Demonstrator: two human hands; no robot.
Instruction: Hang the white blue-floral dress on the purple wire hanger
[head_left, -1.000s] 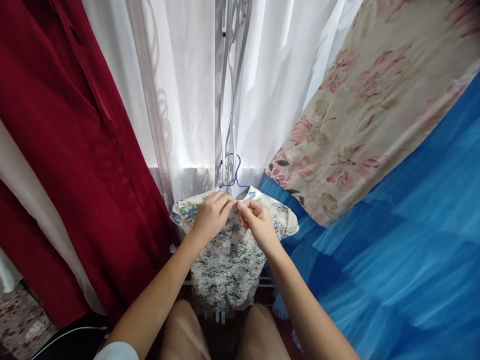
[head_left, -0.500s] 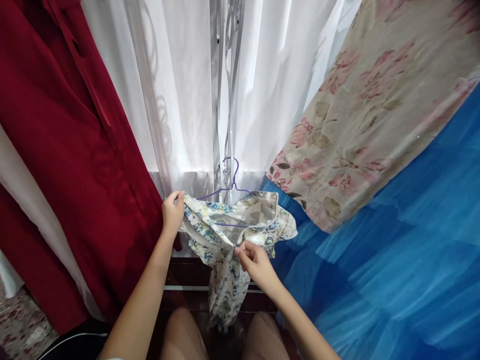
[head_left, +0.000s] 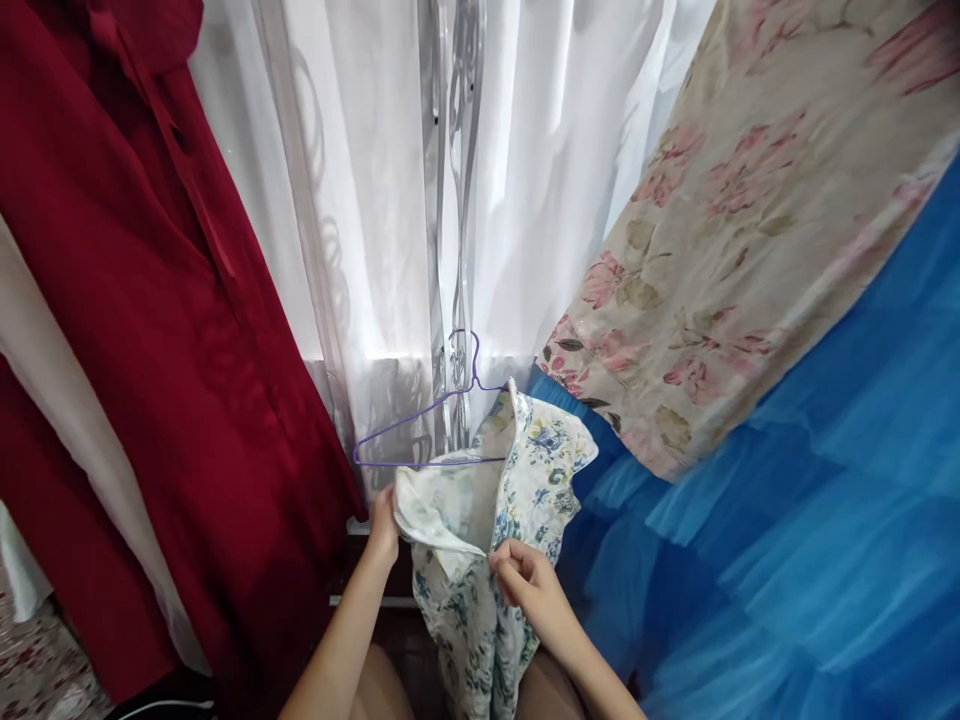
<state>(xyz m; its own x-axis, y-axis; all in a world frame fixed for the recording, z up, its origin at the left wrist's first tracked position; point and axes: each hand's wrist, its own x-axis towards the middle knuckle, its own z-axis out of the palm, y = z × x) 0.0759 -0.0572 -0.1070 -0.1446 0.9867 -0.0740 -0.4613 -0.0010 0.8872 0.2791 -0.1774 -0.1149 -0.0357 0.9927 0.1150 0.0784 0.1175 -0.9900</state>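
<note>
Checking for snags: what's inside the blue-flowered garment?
The garment shows pale inner fabric. The purple hanger runs into the right shoulder, which covers its right end.

Mostly white on the garment [head_left: 547, 440], with blue flowers and bits of yellow-green dotted all over. Straight-up purple for the hanger [head_left: 475, 377]. Deep, plain red on the long cloth [head_left: 195, 330], plain white on the curtain [head_left: 375, 180]. Beige with big pink blooms and muted leaves on the floral drape [head_left: 697, 260]; bright blue, light and dark, on the layered fabric [head_left: 787, 520].
</note>
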